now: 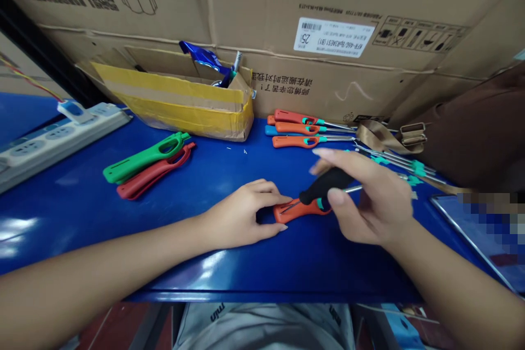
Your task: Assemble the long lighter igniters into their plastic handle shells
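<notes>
While the left hand [246, 213] pinches the near end of an orange handle [297, 211] flat on the blue table [205, 169], the right hand [369, 202] is clenched around a black-handled screwdriver [326, 186], narrow end angled down at that handle. Handle position: table centre, between both hands. Behind it, several assembled pieces [303, 128], orange and blue, lie side by side; judged done. Loose metal rods with teal fittings [402, 167] on the right, and a green shell [143, 158] and a red shell [153, 175] on the left, look not yet assembled. Judgement: partway through, one unit in work, more parts waiting
</notes>
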Motion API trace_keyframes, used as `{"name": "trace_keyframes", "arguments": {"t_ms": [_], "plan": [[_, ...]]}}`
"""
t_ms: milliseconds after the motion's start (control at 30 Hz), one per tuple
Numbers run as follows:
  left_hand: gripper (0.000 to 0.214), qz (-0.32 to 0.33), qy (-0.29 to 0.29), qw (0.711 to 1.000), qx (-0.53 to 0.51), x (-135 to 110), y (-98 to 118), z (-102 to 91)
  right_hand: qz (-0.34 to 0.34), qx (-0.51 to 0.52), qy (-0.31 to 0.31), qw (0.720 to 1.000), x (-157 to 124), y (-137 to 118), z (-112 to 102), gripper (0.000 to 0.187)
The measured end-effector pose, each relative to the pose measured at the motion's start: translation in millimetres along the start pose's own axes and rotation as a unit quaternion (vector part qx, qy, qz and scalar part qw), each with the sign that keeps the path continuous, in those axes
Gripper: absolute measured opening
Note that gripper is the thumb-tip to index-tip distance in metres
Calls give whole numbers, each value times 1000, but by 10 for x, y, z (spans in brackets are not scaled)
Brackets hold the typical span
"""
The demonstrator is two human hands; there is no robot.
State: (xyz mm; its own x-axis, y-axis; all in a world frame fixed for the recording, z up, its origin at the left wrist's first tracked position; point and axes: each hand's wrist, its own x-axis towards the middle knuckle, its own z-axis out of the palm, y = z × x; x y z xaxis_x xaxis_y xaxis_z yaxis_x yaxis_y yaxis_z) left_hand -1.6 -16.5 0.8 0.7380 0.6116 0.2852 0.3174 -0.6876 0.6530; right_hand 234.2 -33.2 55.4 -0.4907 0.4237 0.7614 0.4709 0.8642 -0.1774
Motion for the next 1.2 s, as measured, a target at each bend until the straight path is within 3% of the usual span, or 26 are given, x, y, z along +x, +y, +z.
{"name": "trace_keyframes", "arguments": {"t_ms": [100, 167, 267, 333, 533, 700, 867, 967, 1067, 1200], "plan": [[31, -21, 1, 1000, 0, 30, 37, -3, 42, 62, -68, 995, 107, 10, -30, 49], [30, -25, -5, 1000, 6, 75, 41, -13, 31, 75, -78, 994, 191, 60, -6, 40], [29, -27, -32, 999, 16, 189, 11, -53, -40, 11, -47, 998, 301, 189, 75, 28], [29, -41, -44, 998, 12, 274, -25, -91, -53, -16, -13, 998, 343, 264, 132, 29], [28, -26, -50, 998, 4, 351, -119, -151, 38, 86, 0, 996, 290, 262, 260, 37], [30, 3, -24, 1000, 1, 277, -146, -100, 19, 23, 112, 993, 159, 241, 324, 32], [29, 16, -15, 1000, -5, 272, -171, -63, 57, 108, 33, 992, 119, 234, 335, 47], [28, 22, -13, 1000, -3, 276, -191, -55, 92, 90, 54, 990, 119, 246, 351, 43], [30, 24, -12, 1000, 1, 275, -198, -49, 73, 24, 87, 993, 102, 272, 342, 41], [35, 24, -16, 1000, 4, 270, -196, -41, 63, 102, 38, 992, 84, 264, 329, 41]]}}
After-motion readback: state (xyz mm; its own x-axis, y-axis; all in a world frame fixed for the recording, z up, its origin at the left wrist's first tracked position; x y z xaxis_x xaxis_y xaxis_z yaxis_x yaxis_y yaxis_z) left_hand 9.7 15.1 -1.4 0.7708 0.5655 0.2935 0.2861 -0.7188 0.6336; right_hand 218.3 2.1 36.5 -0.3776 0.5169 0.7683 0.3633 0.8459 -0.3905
